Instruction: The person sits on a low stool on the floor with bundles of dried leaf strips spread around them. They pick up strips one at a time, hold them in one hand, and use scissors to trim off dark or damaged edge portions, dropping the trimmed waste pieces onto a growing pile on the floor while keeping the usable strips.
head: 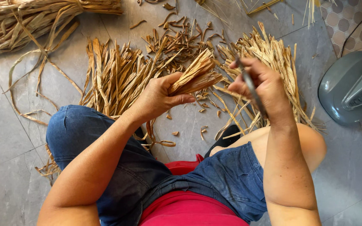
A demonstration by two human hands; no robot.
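Far left, up in the corner, a big tied bundle of dried leaves point(42, 19) is lying on the grey tiled floor point(5, 125), with a few long loose strips point(42, 75) trailing down from it toward my knee. My left leg in blue jeans point(89, 142) is folding out that way, and some stray strips are poking out from under it.

Next over, a fanned-out pile of cut leaf strips point(118, 75) is sitting right in front of me, with a scatter of little curled trimmings point(177, 35) lying behind it and more bits dotting the floor between my legs.

My left hand point(158, 98) is wrapping around a small bunch of leaf strips point(195, 75), fingers and thumb pressing together on the lower end, so the bunch is sticking up and to the right, held above the floor between my two hands, with its cut ends fanning a bit.

My right hand point(260, 90) is closing around a thin grey metal tool point(250, 90), gripping it like a handle; it's blurry, so I honestly can't tell what kind of blade it is. It's hovering just beside the bunch, not touching it.

Behind that hand another heap of paler strips point(269, 54) is spreading out. Far right, a grey plastic appliance point(350, 88) is sitting where the patterned tiles start.
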